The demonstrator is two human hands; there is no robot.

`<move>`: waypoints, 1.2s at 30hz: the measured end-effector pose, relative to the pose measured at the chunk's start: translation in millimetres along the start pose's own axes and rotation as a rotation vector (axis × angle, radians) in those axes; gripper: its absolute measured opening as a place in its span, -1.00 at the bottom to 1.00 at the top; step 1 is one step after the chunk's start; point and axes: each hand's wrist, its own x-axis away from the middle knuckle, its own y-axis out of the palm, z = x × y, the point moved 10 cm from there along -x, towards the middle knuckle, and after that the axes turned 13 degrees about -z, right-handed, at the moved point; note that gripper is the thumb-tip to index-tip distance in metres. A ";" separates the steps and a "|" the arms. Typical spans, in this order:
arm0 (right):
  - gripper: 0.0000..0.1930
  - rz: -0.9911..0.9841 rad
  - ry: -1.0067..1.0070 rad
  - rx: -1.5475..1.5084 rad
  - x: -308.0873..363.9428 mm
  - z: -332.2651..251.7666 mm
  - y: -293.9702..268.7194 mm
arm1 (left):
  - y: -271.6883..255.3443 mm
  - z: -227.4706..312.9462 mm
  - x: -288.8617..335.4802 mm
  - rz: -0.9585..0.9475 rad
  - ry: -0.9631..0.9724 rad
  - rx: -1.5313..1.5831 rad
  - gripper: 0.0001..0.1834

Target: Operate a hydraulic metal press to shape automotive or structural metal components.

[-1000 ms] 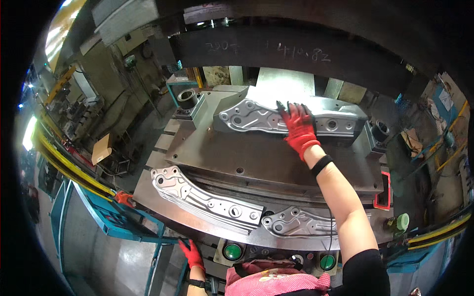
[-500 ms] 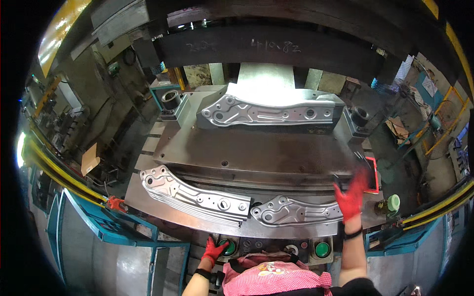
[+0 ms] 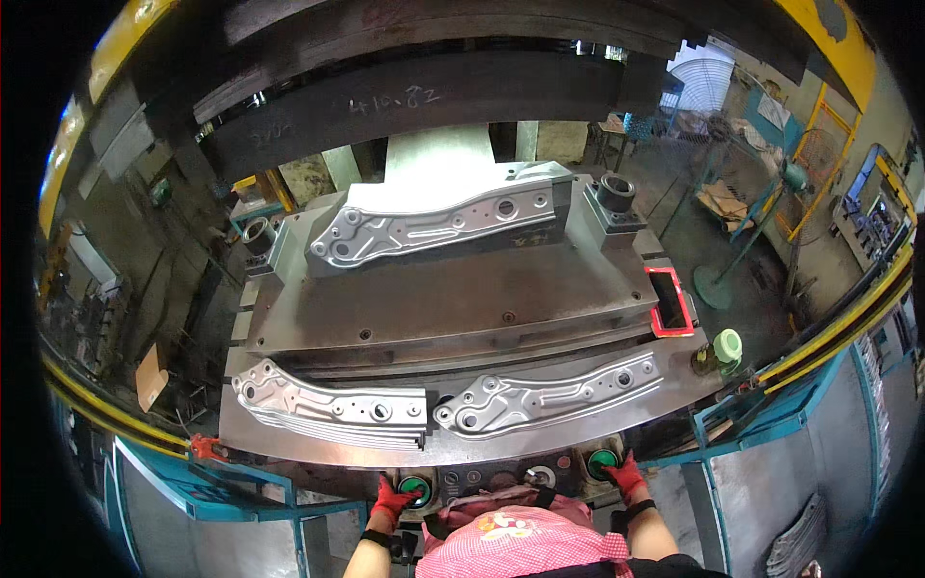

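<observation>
My left hand (image 3: 392, 500), in a red glove, rests at the left green push button (image 3: 415, 490), fingers apart and one digit on the button. At the right green push button (image 3: 603, 463) is my right hand (image 3: 626, 479), also red-gloved, its thumb reaching onto the button and its other fingers apart. Neither hand holds anything. A stamped metal bracket (image 3: 438, 227) lies on the die block (image 3: 462, 289) beyond. Nearer me, a stack of similar brackets (image 3: 332, 403) lies at the left of the press table, with a single bracket (image 3: 554, 397) to its right.
The dark upper press block (image 3: 385, 96) hangs over the die. Guide bushings (image 3: 615, 196) stand at its back corners. At right lie a red-framed black device (image 3: 669, 301) and a green-lidded jar (image 3: 726, 349). Yellow rails (image 3: 829, 332) and blue-framed stands (image 3: 207, 491) flank me.
My right hand has come from above the right bracket down to the right green button. My left hand stays at its button. The view has turned to the right.
</observation>
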 end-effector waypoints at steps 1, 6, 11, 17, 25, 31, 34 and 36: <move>0.23 -0.008 0.028 0.005 -3.4 5.2 1.6 | -2.1 -2.9 1.8 0.006 -0.043 -0.010 0.59; 0.18 0.018 0.092 0.047 4.9 3.2 2.5 | -10.9 14.1 17.1 0.166 -0.042 -0.158 0.53; 0.12 0.054 0.128 0.133 7.4 8.4 4.5 | -6.9 21.2 22.7 0.118 -0.077 -0.121 0.49; 0.10 0.046 0.117 0.114 8.0 5.1 2.2 | -5.1 22.1 20.8 0.103 -0.041 -0.086 0.46; 0.09 0.020 0.137 0.087 18.5 -11.2 -5.5 | -4.8 20.3 16.7 0.114 -0.005 -0.092 0.45; 0.11 0.010 0.162 0.061 20.3 -13.8 -3.0 | -4.3 12.5 12.0 0.097 0.026 -0.019 0.46; 0.12 0.023 0.174 0.089 20.4 -8.3 -1.7 | -5.6 22.9 17.6 0.109 0.013 -0.070 0.45; 0.15 -0.002 0.153 0.082 15.5 -11.1 2.9 | -10.4 18.8 18.0 0.117 0.010 -0.064 0.45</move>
